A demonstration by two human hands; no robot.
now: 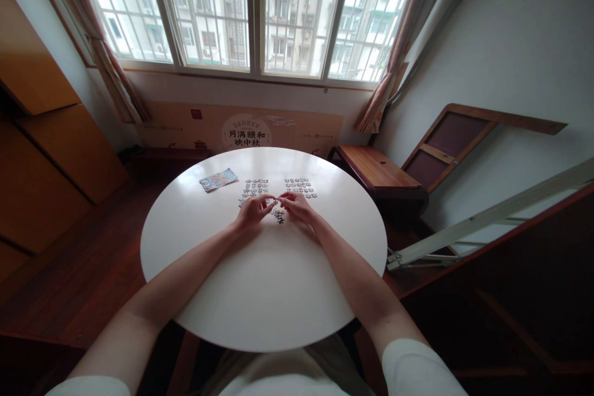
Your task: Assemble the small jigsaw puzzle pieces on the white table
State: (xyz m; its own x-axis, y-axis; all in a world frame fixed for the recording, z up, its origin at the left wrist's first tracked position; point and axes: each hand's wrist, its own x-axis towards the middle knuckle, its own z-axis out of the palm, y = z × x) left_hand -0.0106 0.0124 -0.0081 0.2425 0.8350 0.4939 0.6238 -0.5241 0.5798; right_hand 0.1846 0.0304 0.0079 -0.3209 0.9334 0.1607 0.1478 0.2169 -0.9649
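Observation:
My left hand (255,209) and my right hand (296,205) meet near the middle of a round white table (260,284). Between their fingertips is a small jigsaw puzzle piece (276,200), pinched from both sides. Just below it lies a small cluster of puzzle pieces (278,216) on the tabletop. Beyond my left hand, loose puzzle pieces (256,185) sit in rows, partly covered by that hand. A second group of puzzle pieces (299,185) is laid out in rows past my right hand. The pictures on the pieces are too small to read.
A colourful printed sheet (218,180) lies at the table's far left. Behind the table, a printed cardboard panel (297,130) stands under the window. To the right are a low wooden bench (378,166) and a wooden frame (457,136) leaning on the wall.

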